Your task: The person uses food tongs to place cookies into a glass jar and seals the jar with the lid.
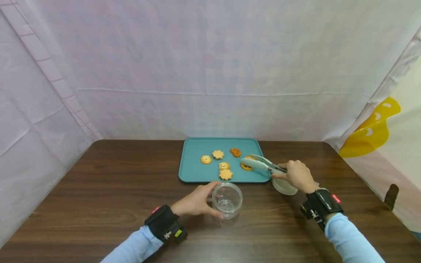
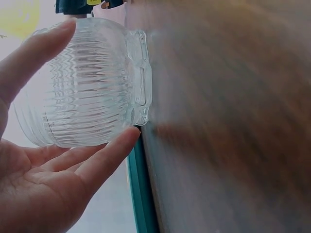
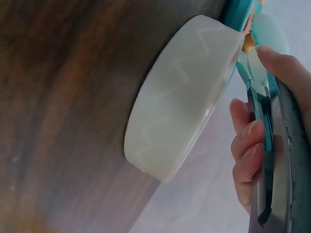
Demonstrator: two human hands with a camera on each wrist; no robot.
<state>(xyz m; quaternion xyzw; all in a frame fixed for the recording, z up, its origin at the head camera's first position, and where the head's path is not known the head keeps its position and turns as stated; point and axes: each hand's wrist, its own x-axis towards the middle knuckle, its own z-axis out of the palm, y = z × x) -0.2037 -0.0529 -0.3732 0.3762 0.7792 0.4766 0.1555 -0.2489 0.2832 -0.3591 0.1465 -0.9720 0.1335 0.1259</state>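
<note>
My left hand (image 1: 196, 201) holds a clear ribbed glass jar (image 1: 227, 202), thumb on one side and fingers on the other. The jar (image 2: 92, 82) stands upright on the table, its inside showing nothing but glass. In my right hand (image 1: 298, 176) is a pair of tongs (image 1: 258, 163) with pale teal tips and metal arms. The tips lie over a round golden cookie (image 1: 246, 168) at the right of a teal tray (image 1: 190, 175); whether they pinch it cannot be told. Under the right hand sits a whitish round bowl (image 3: 180, 97), partly hidden in the head view.
Several other cookies lie on the tray: a flower-shaped one (image 1: 217, 154), a round one (image 1: 206, 159), a brown pretzel-like one (image 1: 235, 152) and two touching near the front. White cloth (image 1: 207, 73) hangs behind the brown wooden table (image 1: 115, 182).
</note>
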